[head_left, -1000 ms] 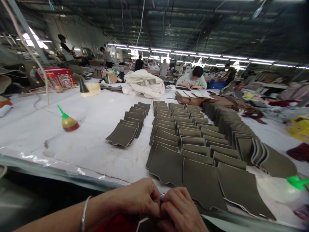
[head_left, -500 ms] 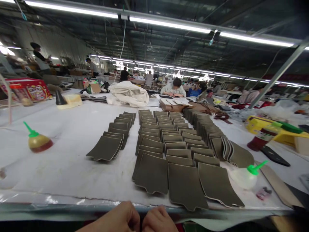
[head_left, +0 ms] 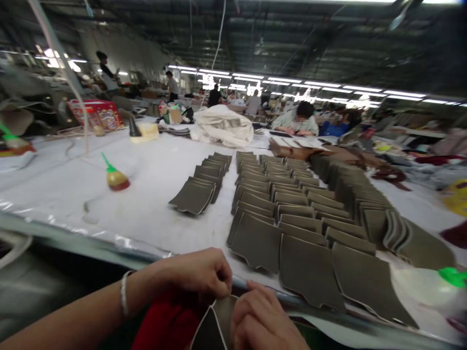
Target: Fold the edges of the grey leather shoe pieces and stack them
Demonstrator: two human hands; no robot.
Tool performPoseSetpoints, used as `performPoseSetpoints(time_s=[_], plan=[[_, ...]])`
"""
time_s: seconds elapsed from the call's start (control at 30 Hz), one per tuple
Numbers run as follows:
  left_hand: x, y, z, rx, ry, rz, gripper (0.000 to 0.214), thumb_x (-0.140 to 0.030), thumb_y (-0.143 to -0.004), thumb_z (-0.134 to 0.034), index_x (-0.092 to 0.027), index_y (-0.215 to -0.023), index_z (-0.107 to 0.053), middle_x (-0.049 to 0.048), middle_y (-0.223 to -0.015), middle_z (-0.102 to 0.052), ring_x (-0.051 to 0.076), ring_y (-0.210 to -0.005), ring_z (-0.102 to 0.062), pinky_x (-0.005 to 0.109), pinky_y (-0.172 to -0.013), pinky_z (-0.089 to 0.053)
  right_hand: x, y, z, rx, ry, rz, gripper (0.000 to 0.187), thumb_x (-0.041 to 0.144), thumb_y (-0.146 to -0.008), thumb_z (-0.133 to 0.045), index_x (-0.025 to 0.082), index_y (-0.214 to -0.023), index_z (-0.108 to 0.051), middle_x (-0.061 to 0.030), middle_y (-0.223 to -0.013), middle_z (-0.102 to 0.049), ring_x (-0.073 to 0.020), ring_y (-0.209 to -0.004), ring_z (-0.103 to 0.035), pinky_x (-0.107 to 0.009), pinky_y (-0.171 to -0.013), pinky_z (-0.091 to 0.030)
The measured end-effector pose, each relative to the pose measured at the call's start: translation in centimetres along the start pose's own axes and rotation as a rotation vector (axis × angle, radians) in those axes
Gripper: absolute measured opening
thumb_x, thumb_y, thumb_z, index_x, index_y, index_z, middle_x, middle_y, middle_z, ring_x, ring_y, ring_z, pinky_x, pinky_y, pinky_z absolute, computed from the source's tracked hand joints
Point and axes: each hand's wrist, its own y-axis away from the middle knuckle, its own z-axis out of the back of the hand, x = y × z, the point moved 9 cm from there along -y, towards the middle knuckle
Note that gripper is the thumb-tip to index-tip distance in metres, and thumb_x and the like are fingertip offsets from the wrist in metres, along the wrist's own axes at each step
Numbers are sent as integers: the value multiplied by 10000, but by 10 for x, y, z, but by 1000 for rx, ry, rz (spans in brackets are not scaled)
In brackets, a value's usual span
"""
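Observation:
My left hand [head_left: 204,271], with a pale bracelet on the wrist, is closed in a pinch at the top edge of an olive-grey leather piece [head_left: 223,313]. The piece has pale cut edges and looks folded; its lower part runs out of view. On its other side my right hand [head_left: 260,318] grips it, fingers bent around the edge. Both hands are just in front of the table's near edge, above red cloth [head_left: 164,318]. Directly beyond them, overlapping rows of similar leather pieces [head_left: 308,265] cover the white tabletop [head_left: 146,221].
A smaller leather stack [head_left: 191,194] lies left of the rows. A green-tipped squeeze bottle [head_left: 117,180] stands further left, another bottle [head_left: 423,287] at the right. Behind are a cream cloth bundle [head_left: 224,127], a red box [head_left: 97,114] and a seated person [head_left: 297,119].
My view has turned left and tilted down. Both hands have come further into the picture, and the leather piece between them now shows. The rows on the table look unchanged.

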Motion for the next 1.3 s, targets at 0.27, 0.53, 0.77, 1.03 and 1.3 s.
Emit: performPoseSetpoints(time_s=[0.27, 0.53, 0.77, 1.03, 1.3], plan=[[39, 12, -23, 6, 270, -141, 481, -534, -927, -448, -120, -954, -692, 19, -729, -591, 112, -627, -494, 216, -591, -394, -20, 36, -39, -10, 70, -140, 199, 49, -826, -487, 227, -895, -427, -50, -971, -623, -206, -976, -604, -437, -1056, -381], [38, 34, -21, -151, -149, -75, 151, -208, -800, -677, -156, -920, -753, 4, -782, -691, 129, -678, -577, 191, -589, -371, -35, 27, -48, 62, -119, -281, 180, 68, -910, -428, 237, -879, -373, -11, -908, -582, -177, -841, -564, -397, -876, -484], [48, 25, -23, -161, -70, -101, 170, -192, -824, -639, -164, -929, -770, 20, -845, -735, 145, -740, -628, 198, -667, -415, -45, 31, -54, 91, -167, -387, 135, 141, -969, -412, 227, -865, -428, -17, -828, -542, -179, -746, -513, -310, -650, -479], [49, 23, -25, -185, -50, -103, 191, -185, -809, -643, -191, -942, -779, 3, -793, -726, 137, -710, -619, 198, -649, -407, -52, 42, -56, 122, -289, -457, 136, 172, -987, -401, 229, -874, -452, -16, -844, -535, -169, -741, -503, -295, -650, -473], [37, 17, -25, -235, -12, -57, 139, -161, -753, -698, -180, -857, -788, -4, -747, -703, 125, -698, -584, 191, -628, -383, -55, 47, -54, 78, -362, -447, 177, 120, -959, -465, 229, -833, -404, 5, -858, -546, -159, -787, -502, -290, -686, -436]])
